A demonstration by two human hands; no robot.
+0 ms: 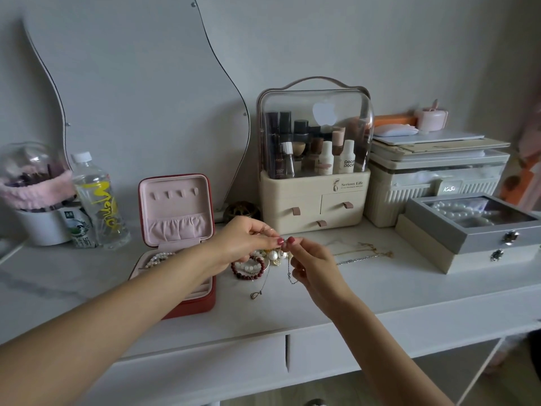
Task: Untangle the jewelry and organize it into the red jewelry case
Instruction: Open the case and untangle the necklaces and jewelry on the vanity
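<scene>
Now, step: untangling, both hands at work.
Left hand [246, 240]: pinches chain [289, 269].
Right hand [314, 266]: pinches chain too.
Next: likely free it, carry left to case [187, 300].

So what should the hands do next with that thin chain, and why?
Probably draw the thin chain gently apart. The left hand and right hand both pinch it above the jewelry pile, and it hangs in a kinked loop. The red jewelry case stands open beside it.
</scene>
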